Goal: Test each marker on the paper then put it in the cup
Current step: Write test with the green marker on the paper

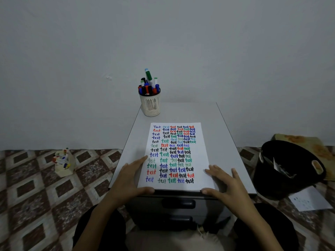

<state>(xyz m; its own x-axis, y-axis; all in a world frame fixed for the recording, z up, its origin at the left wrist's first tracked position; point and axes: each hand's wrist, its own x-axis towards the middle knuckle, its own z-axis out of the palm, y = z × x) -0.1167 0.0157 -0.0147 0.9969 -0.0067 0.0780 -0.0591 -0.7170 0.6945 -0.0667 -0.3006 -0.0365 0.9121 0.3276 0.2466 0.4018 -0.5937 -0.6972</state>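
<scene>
Steadying the full paper point(176, 154), left hand point(129, 179) and right hand point(225, 182) lie flat, empty; markers point(149, 86) in cup point(150, 105) at 12 o'clock; next, probably swap sheets.

Cream cup point(150, 105), brown diamond-patterned floor point(36, 187)

Dim indoor light, flat, grey-blue cast; can't tell where it comes from. The paper point(201, 156), lying between the fingers of the left hand point(130, 180) and the right hand point(226, 183), is the brightest surface. Soft, faint shadow on the table point(223, 142) just beyond the left fingertips point(140, 160). The bin point(282, 165), well right of the right fingers, is near-black with its detail lost. Writing close to the fingertips is legible; rows farther beyond them smear. Floor point(36, 187) tiles left of the left fingers bend with wide-angle stretch. Whole frame soft and slightly noisy.
</scene>
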